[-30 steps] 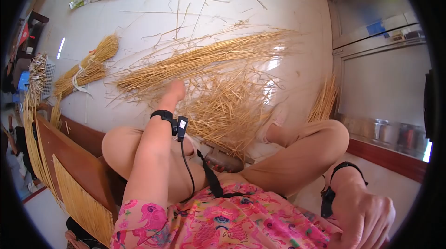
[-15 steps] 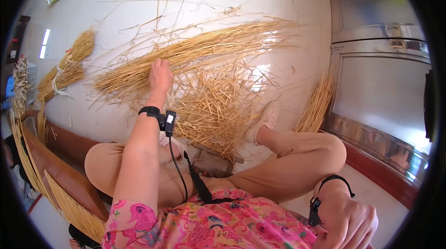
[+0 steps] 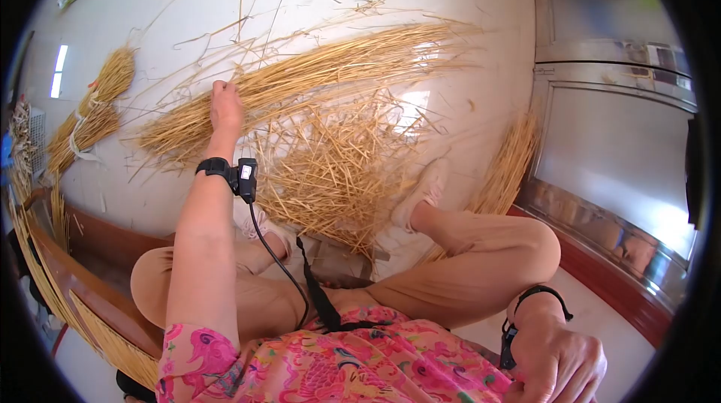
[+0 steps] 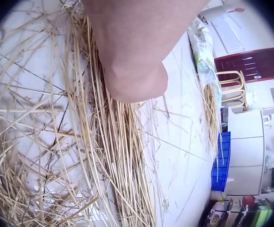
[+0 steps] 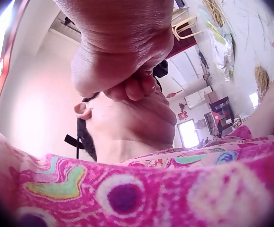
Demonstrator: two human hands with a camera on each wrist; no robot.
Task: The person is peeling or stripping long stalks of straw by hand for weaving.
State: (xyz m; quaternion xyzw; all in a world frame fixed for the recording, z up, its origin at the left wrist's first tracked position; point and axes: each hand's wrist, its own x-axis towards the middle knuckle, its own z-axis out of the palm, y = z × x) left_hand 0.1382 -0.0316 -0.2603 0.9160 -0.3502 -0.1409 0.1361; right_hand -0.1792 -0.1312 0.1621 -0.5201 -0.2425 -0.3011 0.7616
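My left hand (image 3: 227, 106) lies on the long bundle of golden straw (image 3: 330, 65) on the floor, toward its left end. In the left wrist view the back of that hand (image 4: 134, 71) covers part of the straw (image 4: 127, 156); its fingers are hidden, and I cannot tell whether they grip any stalks. My right hand (image 3: 567, 362) stays close to the pink flowered shirt (image 3: 338, 362). Its fingers (image 5: 137, 89) are curled in, with nothing visible in them in the right wrist view.
Loose straw (image 3: 323, 170) is heaped between my feet. A tied straw bundle (image 3: 94, 110) lies at the left, above a brown wooden piece (image 3: 98, 268). More straw (image 3: 507, 163) leans by the metal-framed door (image 3: 616, 155). A blue crate (image 4: 221, 161) stands on the far side.
My left hand has moved left and forward, from near the loose heap onto the long straw bundle. The head view has shifted. My right hand stays beside the shirt.
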